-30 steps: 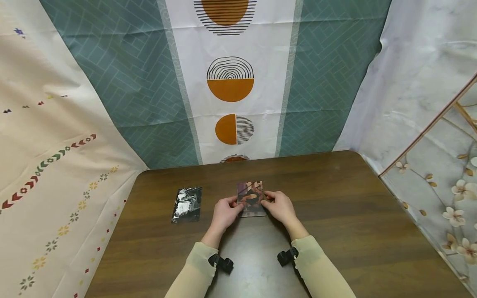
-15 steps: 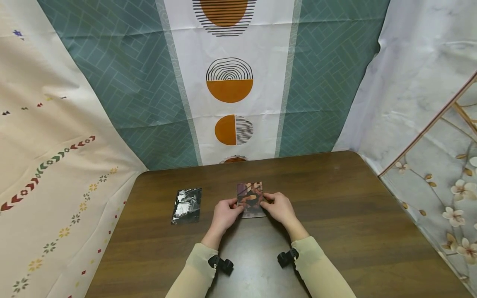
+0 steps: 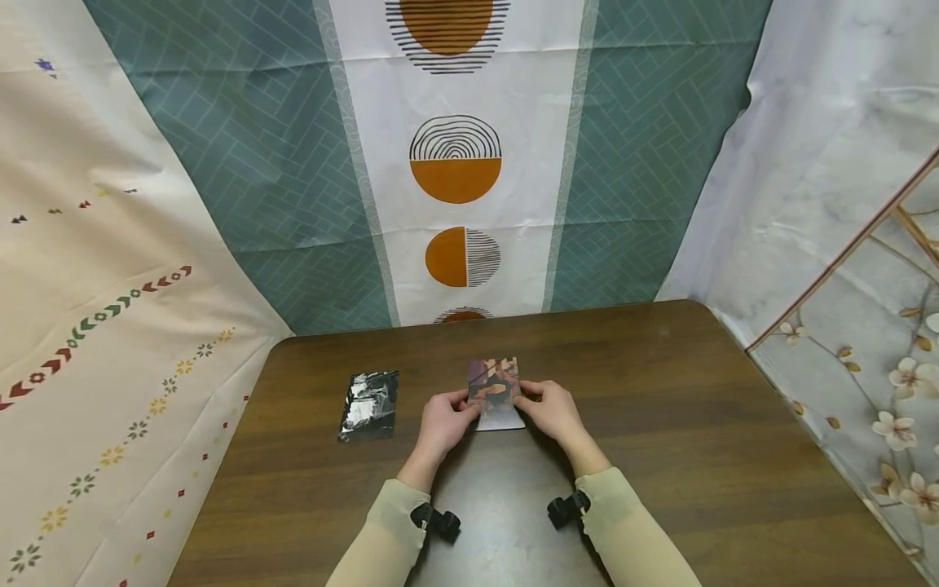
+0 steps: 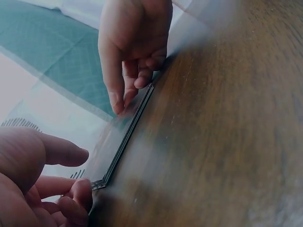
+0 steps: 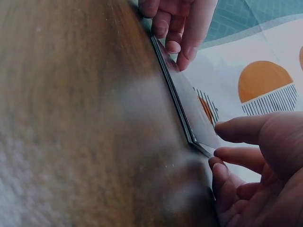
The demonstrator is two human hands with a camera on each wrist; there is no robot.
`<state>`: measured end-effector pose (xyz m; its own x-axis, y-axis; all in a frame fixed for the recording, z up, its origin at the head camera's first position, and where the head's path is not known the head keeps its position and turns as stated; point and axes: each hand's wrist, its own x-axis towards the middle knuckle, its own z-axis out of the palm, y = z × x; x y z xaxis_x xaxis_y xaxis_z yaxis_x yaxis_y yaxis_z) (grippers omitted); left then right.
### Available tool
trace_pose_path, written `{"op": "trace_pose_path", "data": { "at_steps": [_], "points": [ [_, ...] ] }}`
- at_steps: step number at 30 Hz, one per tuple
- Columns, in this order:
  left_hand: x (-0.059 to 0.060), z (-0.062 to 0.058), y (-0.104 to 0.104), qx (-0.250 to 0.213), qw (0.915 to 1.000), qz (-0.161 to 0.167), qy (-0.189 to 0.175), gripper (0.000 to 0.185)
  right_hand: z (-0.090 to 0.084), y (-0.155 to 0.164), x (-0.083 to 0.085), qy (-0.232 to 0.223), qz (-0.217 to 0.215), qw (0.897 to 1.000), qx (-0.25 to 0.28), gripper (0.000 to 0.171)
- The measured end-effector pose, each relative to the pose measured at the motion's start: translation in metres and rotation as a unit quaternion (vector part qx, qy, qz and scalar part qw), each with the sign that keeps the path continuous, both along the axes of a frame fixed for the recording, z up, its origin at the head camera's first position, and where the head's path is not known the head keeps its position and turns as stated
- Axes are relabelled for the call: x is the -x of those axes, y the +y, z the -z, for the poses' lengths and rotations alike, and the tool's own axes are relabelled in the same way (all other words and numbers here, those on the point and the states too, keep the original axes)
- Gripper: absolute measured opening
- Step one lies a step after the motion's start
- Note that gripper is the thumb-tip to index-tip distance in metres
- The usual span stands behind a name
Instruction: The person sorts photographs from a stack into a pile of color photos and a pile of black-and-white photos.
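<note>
In the head view a thin, flat, glossy rectangle (image 3: pixel 493 390) with a dark reddish-brown picture on it sits near the table's middle. A pale shine covers its near end, and both wrist views show a dark, layered edge close to the tabletop. My left hand (image 3: pixel 444 414) holds its left edge between thumb and fingers. On the opposite edge my right hand (image 3: pixel 550 408) holds it in the same way. Off to the left lies a black, shiny, flat packet (image 3: pixel 369 406), apart from both hands.
The brown wooden table (image 3: pixel 660 424) runs back to a green and white patterned cloth (image 3: pixel 293 163). A cream cloth (image 3: pixel 110 367) hangs at the left and a floral one (image 3: pixel 866 391) at the right. Each wrist wears a black camera.
The near end of the glossy rectangle looks paler now, with more shine. Both hands keep their places on its edges, and the black packet has not moved.
</note>
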<state>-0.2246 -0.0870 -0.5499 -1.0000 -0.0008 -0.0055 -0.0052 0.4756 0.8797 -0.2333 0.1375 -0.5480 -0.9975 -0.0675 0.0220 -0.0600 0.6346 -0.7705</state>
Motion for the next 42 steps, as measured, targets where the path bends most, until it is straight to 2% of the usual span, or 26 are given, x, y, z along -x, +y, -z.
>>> {"op": "trace_pose_path", "data": {
  "at_steps": [11,16,24,33,42],
  "points": [
    [-0.001,-0.008,0.001,0.000,0.9991,-0.040,0.012,0.037,-0.007,-0.003,-0.001,0.010,0.008,0.999,0.030,0.043],
    [-0.002,-0.012,0.001,-0.011,0.9992,-0.034,0.019,0.039,-0.012,-0.001,-0.002,0.009,0.004,0.999,0.052,0.043],
    [-0.004,-0.013,0.009,-0.019,0.9995,-0.011,0.020,0.042,-0.015,0.010,-0.002,0.000,-0.005,0.999,0.041,0.050],
    [-0.004,-0.014,0.037,-0.015,0.9992,0.008,0.035,0.048,-0.021,0.036,-0.001,-0.001,-0.003,1.000,0.024,0.052],
    [-0.004,-0.017,0.081,-0.020,0.9987,0.047,0.009,0.058,-0.022,0.082,-0.005,-0.021,0.011,1.000,0.003,0.054]
  ]
}}
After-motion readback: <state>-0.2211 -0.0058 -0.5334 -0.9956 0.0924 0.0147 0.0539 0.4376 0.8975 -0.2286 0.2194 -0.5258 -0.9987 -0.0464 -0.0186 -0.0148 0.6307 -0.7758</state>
